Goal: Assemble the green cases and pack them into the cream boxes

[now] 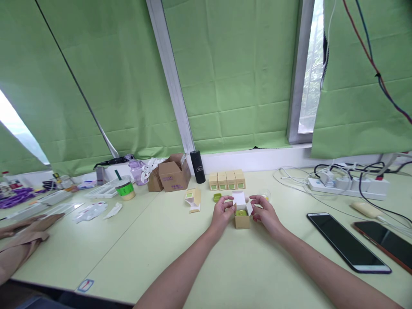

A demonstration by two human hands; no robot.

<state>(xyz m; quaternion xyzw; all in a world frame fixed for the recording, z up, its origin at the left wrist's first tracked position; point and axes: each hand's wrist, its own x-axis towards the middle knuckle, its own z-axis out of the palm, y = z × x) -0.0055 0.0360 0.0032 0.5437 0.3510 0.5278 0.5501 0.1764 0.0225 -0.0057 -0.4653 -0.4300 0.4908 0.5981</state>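
Observation:
A small tan cardboard box stands open in front of me, its white-lined lid and side flaps raised. Inside it sits a yellow-green item whose kind I cannot make out. My left hand is closed with bent fingers at the left flap. On the opposite side my right hand has thumb and fingers closed at the right flap. A green small container lies just beyond the left hand. Behind the right hand is a clear round piece, partly hidden.
Several closed tan boxes stand in a row at the back. An opened box lies left of them, near a black bottle and a brown carton. Phones and a power strip are at right. Another person's sleeve shows far left.

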